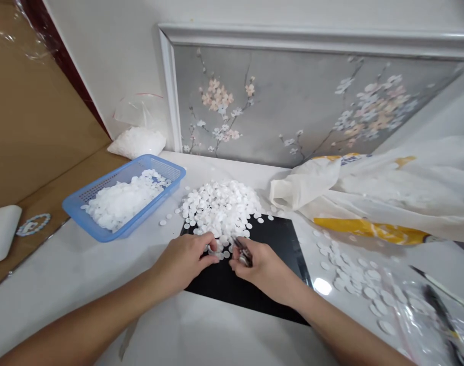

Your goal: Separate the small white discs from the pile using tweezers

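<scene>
A heap of small white plastic discs (220, 203) spills onto the near black mat (212, 284). At the heap's front edge, my left hand (188, 262) has its thumb and forefinger curled together around a white disc (217, 254), partly covered by the fingertips. Close by on the right, my right hand (260, 267) is closed around a small dark metal tool (246, 255). Its pointed end reaches toward the discs, but the fingers cover most of it, so its kind is unclear.
At the left stands a blue plastic basket (102, 235) with more discs, before a clear bag (138, 141) of white pieces. A large white-and-yellow sack (369, 203) lies at the right. Scattered discs (356, 277), a clear bag (414, 320) and pens (441, 310) lie nearer.
</scene>
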`<action>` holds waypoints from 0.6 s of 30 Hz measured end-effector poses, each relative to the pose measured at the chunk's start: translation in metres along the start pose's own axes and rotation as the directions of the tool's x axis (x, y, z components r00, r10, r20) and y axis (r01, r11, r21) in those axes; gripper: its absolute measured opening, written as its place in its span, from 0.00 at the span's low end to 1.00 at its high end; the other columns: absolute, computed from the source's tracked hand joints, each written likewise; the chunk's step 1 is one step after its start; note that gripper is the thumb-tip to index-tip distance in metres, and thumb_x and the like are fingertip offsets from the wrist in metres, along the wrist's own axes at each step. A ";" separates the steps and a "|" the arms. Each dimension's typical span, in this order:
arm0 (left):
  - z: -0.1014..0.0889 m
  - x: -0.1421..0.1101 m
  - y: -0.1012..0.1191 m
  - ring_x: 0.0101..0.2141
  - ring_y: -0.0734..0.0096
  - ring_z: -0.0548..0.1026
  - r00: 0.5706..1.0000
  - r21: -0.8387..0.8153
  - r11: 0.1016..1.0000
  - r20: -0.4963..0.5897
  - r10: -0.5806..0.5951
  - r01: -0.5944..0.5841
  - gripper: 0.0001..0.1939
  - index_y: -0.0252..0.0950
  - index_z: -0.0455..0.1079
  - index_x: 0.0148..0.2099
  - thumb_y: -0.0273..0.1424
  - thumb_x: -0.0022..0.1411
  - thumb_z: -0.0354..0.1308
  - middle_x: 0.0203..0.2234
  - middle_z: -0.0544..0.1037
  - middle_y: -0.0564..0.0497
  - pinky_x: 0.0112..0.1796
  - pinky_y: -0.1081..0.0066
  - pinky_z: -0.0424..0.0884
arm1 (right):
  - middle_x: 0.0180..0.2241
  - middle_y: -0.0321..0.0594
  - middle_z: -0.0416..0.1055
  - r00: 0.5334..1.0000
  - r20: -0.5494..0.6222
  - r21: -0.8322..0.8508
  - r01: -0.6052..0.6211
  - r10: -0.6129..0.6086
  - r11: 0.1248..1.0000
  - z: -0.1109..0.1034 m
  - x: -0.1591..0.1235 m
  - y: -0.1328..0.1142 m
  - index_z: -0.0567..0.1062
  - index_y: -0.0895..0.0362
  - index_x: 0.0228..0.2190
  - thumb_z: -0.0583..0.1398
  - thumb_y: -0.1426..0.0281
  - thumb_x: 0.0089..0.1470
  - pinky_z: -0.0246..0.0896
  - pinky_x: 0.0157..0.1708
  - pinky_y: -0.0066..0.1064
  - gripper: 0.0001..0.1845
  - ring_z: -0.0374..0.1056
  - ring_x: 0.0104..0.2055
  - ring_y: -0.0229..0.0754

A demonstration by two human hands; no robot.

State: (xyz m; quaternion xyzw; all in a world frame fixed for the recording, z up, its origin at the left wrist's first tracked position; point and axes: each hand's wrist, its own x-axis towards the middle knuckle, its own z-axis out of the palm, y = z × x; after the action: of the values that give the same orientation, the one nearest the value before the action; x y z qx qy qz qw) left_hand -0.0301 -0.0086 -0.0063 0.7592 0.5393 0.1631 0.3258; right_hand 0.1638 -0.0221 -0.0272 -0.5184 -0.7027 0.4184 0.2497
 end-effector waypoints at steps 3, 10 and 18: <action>0.000 0.001 -0.003 0.21 0.70 0.63 1.000 0.066 0.998 0.019 0.018 -0.020 0.03 0.43 0.71 0.33 0.34 0.54 0.60 0.17 0.64 0.58 0.25 0.75 0.51 | 0.22 0.30 0.66 0.999 -0.025 0.007 0.023 -0.023 1.000 -0.002 0.003 0.001 0.69 0.55 0.28 0.54 0.74 0.50 0.52 0.22 0.25 0.05 0.58 0.22 0.34; 0.005 0.001 -0.005 0.21 0.70 0.65 0.997 0.017 0.997 0.016 0.076 -0.077 0.04 0.43 0.72 0.32 0.31 0.55 0.56 0.17 0.68 0.57 0.25 0.74 0.53 | 0.25 0.35 0.72 0.993 -0.060 -0.129 0.096 -0.105 0.987 0.010 0.010 -0.001 0.73 0.55 0.27 0.57 0.75 0.50 0.57 0.27 0.28 0.05 0.64 0.25 0.37; 0.009 -0.002 -0.004 0.23 0.69 0.69 0.991 0.092 0.986 0.004 0.137 -0.137 0.06 0.44 0.72 0.35 0.29 0.57 0.54 0.23 0.75 0.56 0.26 0.74 0.55 | 0.25 0.34 0.71 0.991 -0.046 -0.184 0.114 -0.125 0.976 0.004 0.006 0.001 0.71 0.54 0.25 0.58 0.76 0.51 0.58 0.28 0.28 0.06 0.66 0.26 0.39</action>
State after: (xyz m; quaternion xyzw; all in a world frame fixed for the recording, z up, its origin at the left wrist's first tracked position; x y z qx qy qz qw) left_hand -0.0278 -0.0123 -0.0152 0.8085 0.4931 0.1612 0.2777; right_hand 0.1589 -0.0176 -0.0310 -0.5076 -0.7604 0.3217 0.2464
